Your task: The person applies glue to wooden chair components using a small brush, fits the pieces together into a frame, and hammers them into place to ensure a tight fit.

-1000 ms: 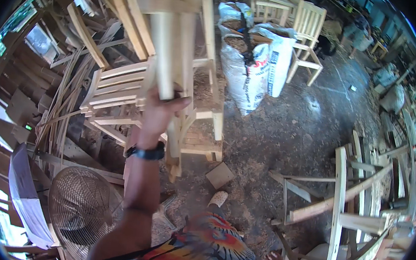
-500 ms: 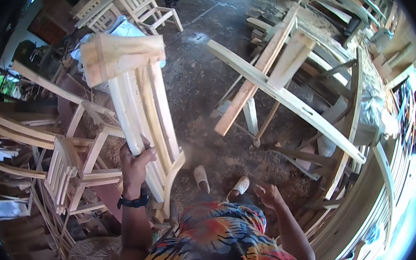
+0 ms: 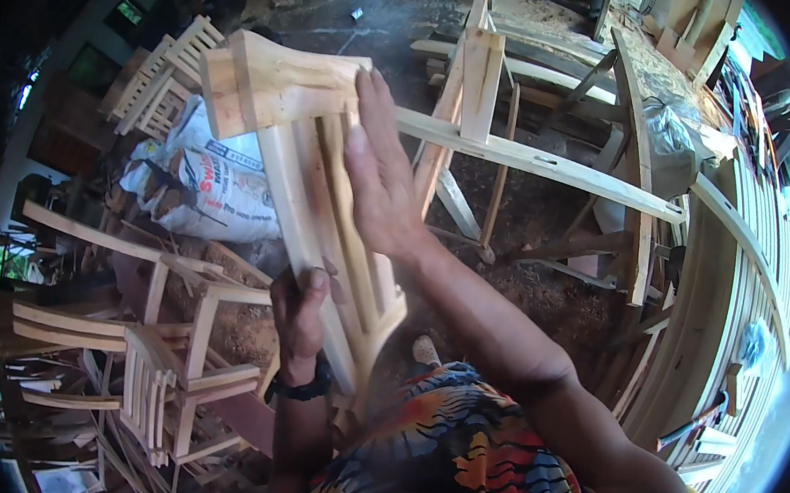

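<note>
A pale wooden chair back [image 3: 287, 87] with a wide top rail and several long slats tilts up in front of me. My left hand [image 3: 298, 321], with a dark band on its wrist, is closed around the left slat near the lower end. My right hand [image 3: 381, 175] lies with outstretched fingers along the right side of the chair back, its fingertips at the end of the top rail. The far faces of the slats are hidden.
Unfinished wooden chair frames [image 3: 205, 324] crowd the left, below a white printed sack [image 3: 223, 175]. On the right, a long slotted beam [image 3: 571, 173] crosses other timber. Long boards [image 3: 691, 301] are stacked at far right, with a hammer [image 3: 694, 423] near them. Slatted chairs [image 3: 170, 77] stand farther back.
My right hand has risen from beside my body to the chair back's right side. The chair back has shifted right and up in view, still in my left hand. The view has turned left.
</note>
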Demonstrator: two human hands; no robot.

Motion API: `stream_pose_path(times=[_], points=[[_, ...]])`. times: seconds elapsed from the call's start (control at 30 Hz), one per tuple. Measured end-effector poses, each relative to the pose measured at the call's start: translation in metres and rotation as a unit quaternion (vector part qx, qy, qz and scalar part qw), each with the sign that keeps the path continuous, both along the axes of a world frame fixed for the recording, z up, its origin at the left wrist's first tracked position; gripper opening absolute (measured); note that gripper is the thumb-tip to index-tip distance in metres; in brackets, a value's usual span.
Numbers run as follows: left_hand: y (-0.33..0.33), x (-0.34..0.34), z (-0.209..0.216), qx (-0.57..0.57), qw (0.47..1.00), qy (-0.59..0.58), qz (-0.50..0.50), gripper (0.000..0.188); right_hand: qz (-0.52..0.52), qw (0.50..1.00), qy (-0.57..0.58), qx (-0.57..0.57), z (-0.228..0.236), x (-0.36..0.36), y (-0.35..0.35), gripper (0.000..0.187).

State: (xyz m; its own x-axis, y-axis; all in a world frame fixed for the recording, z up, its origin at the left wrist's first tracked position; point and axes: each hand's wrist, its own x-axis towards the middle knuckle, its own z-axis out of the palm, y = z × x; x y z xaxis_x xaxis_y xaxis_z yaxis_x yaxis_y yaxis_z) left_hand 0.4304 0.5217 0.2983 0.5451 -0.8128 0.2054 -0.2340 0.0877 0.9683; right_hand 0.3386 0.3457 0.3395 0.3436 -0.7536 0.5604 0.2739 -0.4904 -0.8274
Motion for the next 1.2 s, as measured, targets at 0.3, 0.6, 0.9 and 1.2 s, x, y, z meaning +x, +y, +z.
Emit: stream_pose_path(times=[0.3,0.6,0.9,1.2], points=[[0.03,0.054,-0.025,-0.067,0.99,0.109,-0.056,0.06,0.029,0.972,0.204,-0.113,-0.101,0.039,0.085,0.078],[0.025,0.1,-0.048,-0.136,0.955,0.236,0.117,0.069,0.106,0.957,0.186,-0.194,-0.091,0.092,0.108,0.09],[0.05,0.088,-0.041,-0.079,0.997,-0.015,0.012,0.048,0.145,0.985,0.014,-0.09,0.028,0.195,0.03,0.078],[0.031,0.05,-0.013,-0.055,0.997,0.034,-0.038,0.045,-0.186,0.938,0.282,0.079,-0.087,0.168,-0.124,0.076]])
